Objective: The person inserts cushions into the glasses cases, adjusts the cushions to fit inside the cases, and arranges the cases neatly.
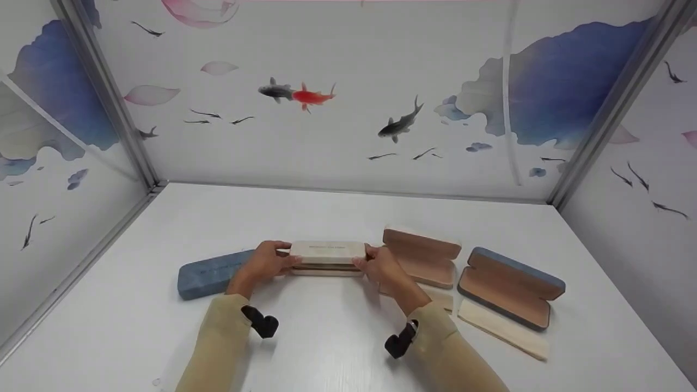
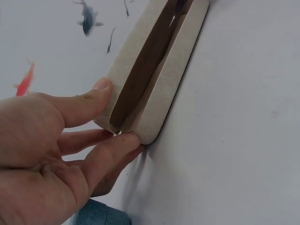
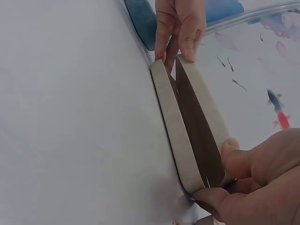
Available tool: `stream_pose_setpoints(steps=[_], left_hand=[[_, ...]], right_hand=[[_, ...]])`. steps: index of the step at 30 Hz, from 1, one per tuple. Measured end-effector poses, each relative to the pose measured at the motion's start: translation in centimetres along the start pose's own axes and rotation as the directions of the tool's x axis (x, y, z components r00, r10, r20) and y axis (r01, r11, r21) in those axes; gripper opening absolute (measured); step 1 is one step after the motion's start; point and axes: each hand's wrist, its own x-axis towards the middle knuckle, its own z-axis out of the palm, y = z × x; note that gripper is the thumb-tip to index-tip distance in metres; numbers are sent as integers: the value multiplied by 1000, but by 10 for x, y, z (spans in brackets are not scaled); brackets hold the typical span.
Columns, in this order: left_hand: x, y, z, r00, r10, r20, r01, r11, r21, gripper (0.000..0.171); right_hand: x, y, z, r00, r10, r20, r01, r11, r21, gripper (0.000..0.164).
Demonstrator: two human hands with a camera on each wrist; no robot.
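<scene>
A cream glasses case stands partly open between my two hands, its lid raised a little above the base. My left hand grips its left end; in the left wrist view the thumb lies on the lid of the case and other fingers touch the base. At the right end my right hand holds it, and the right wrist view has the thumb on the lid and a finger at the base. A dark brown interior shows through the gap. What lies deeper inside is hidden.
Left of the hands lies a closed blue glasses case. On the right are an open cream case and an open blue case, both with pinkish-brown linings. Folded cream cloths lie in front of them. Printed panels enclose the white table.
</scene>
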Motion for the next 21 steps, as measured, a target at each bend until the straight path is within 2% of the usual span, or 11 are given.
stream_pose_setpoints(steps=[2, 9, 21], left_hand=[[1, 0, 0, 1000, -7, -4, 7, 1000, 13, 56], [-1, 0, 1, 999, -42, -3, 42, 999, 6, 57], [0, -2, 3, 998, -50, -28, 50, 999, -3, 60]], right_hand=[[0, 1, 1, 1000, -1, 7, 1, 1000, 22, 44], [-1, 2, 3, 1000, 26, -4, -26, 999, 32, 61], [-2, 4, 6, 999, -24, -26, 24, 1000, -3, 65]])
